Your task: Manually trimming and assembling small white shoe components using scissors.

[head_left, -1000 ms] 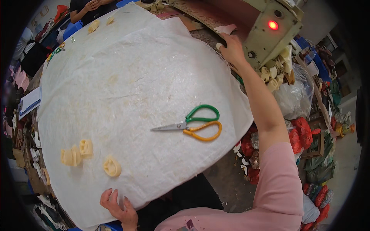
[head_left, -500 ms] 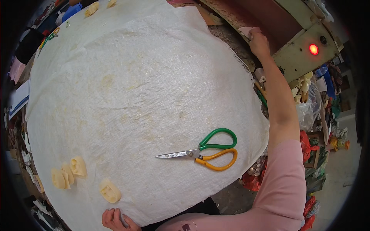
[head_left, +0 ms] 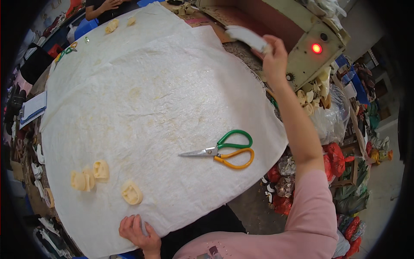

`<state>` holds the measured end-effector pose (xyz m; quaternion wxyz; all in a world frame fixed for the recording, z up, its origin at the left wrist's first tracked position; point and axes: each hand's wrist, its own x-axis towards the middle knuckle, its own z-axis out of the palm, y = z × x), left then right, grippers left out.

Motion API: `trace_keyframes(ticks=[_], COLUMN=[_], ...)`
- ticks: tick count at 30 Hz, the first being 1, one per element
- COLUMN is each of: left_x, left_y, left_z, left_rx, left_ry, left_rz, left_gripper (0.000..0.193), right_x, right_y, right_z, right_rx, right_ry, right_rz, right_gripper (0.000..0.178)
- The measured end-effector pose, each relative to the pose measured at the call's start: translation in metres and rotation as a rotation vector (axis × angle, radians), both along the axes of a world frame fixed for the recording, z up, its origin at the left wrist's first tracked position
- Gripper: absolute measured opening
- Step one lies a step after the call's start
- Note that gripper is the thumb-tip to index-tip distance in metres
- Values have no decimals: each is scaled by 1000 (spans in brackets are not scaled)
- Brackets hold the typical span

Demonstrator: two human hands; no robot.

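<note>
Up by the machine, my right hand (head_left: 276, 58) is closed on one end of a curved white strip (head_left: 246, 37), which is blurred and sticks out to the left. My left hand (head_left: 139, 233) lies on the near edge of the white woven sheet (head_left: 172, 95), its fingers apart and holding nothing. Just beyond it sits a cream-coloured moulded piece (head_left: 131, 192). More such cream pieces (head_left: 101, 171) stand grouped further left. Scissors (head_left: 217, 151) with one green and one orange handle lie on the sheet right of centre, blades pointing left.
A greenish metal machine (head_left: 302, 54) with a lit red lamp (head_left: 317, 48) stands at the back right. Red plastic bags (head_left: 337, 157) crowd the right side. A clipboard (head_left: 33, 108) rests at the left edge. Another person's hands (head_left: 111, 5) show at the far side.
My right hand has drawn back from the machine's opening, bringing the white strip out over its front edge. The whole view has shifted, and another person's hands now show at the top.
</note>
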<state>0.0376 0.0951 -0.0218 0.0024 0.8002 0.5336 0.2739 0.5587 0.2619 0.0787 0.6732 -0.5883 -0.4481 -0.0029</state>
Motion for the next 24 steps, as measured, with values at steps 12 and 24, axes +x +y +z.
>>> trace_keyframes(ticks=[12, 24], left_x=[-21, -44], left_y=[-11, -20], left_z=[37, 21], left_rx=[-628, -168], left_ry=[-1223, -248], left_rz=[99, 117], left_gripper=[35, 31], right_x=[-291, -128], right_y=[-156, -106], right_z=[-25, -13], right_rx=[-356, -279], right_ry=[-47, -732], right_rz=[1405, 40], right_gripper=[39, 34])
